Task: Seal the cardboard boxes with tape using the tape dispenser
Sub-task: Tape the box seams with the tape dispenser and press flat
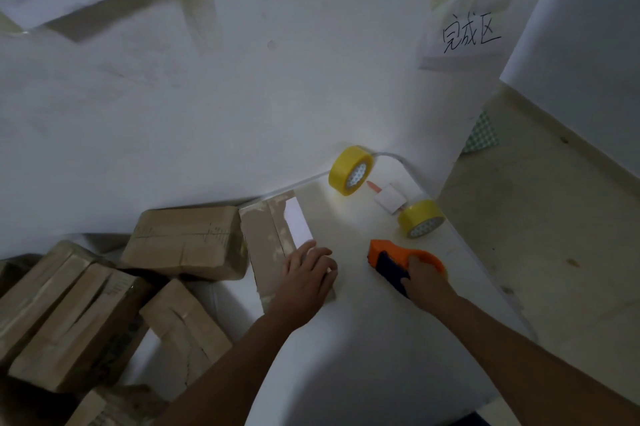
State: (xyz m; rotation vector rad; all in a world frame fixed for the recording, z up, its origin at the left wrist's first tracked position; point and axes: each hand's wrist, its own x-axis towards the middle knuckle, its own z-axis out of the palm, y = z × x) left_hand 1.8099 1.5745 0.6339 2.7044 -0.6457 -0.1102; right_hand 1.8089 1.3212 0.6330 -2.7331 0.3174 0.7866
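We're in dim, greyish light overall, with one warm bright pool near the upper yellow tape roll [351, 169], where the white table [363, 339] glows and washes out. A white label on the box [277, 249] glares too, losing all detail. Both forearms read dark and underexposed, and the left hand [304, 278] casts only a soft shadow. The stacked boxes [69, 314] at lower left sink into murk. Wide-angle bending curves the table edge and stretches the corners. Focus is soft throughout; the paper sign [471, 35] stays legible, the wall [207, 96] looks smeary.
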